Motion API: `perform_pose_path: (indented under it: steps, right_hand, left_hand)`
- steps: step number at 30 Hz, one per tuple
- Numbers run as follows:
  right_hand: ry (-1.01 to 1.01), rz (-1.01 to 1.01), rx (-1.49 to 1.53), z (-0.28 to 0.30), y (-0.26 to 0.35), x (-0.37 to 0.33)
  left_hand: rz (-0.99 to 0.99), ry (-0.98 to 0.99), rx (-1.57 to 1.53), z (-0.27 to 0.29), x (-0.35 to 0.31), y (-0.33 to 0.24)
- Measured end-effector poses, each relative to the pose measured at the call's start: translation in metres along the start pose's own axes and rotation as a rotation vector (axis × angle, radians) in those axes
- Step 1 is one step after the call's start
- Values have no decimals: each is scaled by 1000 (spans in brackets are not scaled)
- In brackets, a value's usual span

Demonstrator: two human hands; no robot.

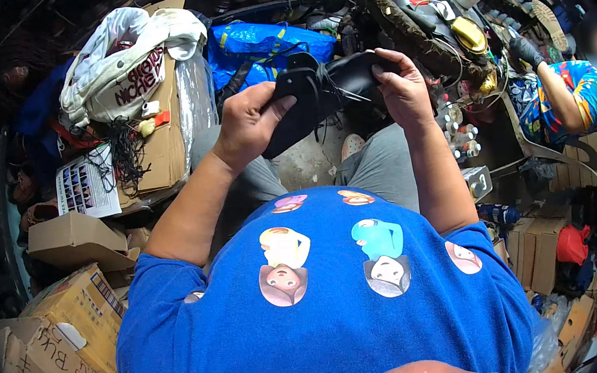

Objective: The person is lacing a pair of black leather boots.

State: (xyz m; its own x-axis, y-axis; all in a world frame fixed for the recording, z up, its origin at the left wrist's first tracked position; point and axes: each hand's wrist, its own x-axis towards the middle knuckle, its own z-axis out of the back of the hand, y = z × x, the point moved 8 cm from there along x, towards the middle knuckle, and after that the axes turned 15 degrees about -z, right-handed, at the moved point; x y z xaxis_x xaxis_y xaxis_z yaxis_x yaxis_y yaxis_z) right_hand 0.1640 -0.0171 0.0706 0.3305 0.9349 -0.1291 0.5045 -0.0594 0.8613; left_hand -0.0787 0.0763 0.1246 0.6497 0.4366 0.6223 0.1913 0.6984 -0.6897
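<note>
A black lace-up shoe [304, 108] is held up in front of me, above my knees. My left hand [247, 122] grips it at the heel end, thumb pressed on the dark upper by the ankle opening. At the toe end, my right hand [405, 89] pinches the shoe between thumb and fingers. Black laces [318, 85] hang loose from the middle of it. The far side and sole of the shoe are hidden from me.
To the left, cardboard holds a white cloth bag [119, 67], a tangle of black laces [135, 157] and a printed sheet [85, 185]. A blue bag [271, 41] lies ahead. At right are a cluttered workbench [414, 33], small bottles [464, 139] and a co-worker's gloved hand [526, 51]. Cardboard boxes [70, 316] stand lower left.
</note>
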Motion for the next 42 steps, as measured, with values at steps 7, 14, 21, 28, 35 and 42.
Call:
perform_pose_path:
  steps: [7, 14, 21, 28, 35, 42]
  right_hand:
    - [-331, 459, -1043, -35, 34, -18]
    - [-234, 510, -1303, -76, 40, -37]
    - [-193, 680, -1636, -133, 34, -47]
    - [-273, 705, -1783, -124, 6, -31]
    - [-319, 349, -1325, -71, -27, -7]
    - [-55, -399, -647, -29, -89, 16]
  left_hand:
    - [486, -179, -748, -23, -19, 37]
    - [509, -129, -614, -26, -22, 40]
    - [423, -95, -311, -23, -20, 49]
    - [293, -72, -223, -34, -17, 36]
    - [2, 285, 502, -40, 5, 9]
    - [-230, 516, 607, -59, 19, 2]
